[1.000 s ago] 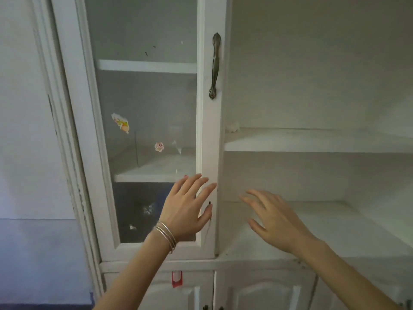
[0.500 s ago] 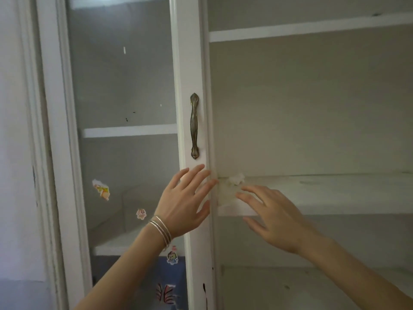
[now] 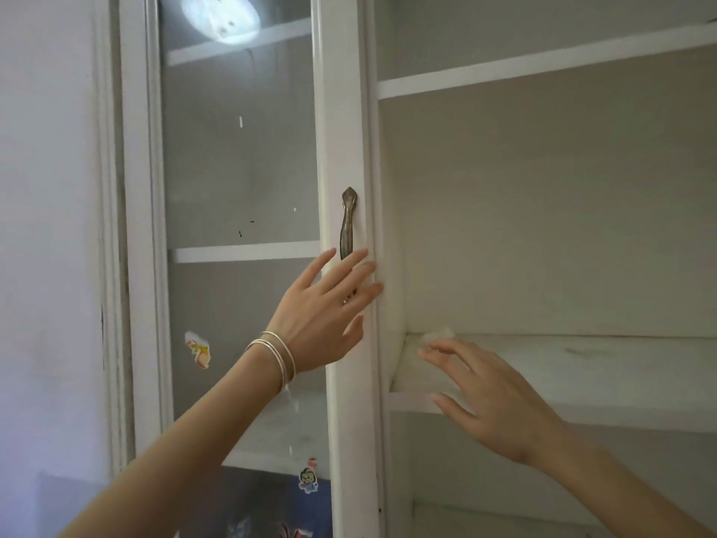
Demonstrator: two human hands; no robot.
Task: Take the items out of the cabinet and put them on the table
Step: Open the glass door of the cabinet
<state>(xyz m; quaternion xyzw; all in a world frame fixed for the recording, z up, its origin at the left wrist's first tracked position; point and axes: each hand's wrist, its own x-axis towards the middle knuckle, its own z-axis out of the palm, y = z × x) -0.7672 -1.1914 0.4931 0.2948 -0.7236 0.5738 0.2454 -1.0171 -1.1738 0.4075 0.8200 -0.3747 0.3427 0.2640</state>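
Now L hand (image 3: pixel 322 316), R hand (image 3: pixel 494 399) splayed.

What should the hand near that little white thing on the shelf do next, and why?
Probably the right hand should reach a little farther and pinch the small white thing. It lies in the left back corner of the shelf, just past the straight fingertips, and nothing is held yet. The left hand rests open on the door.
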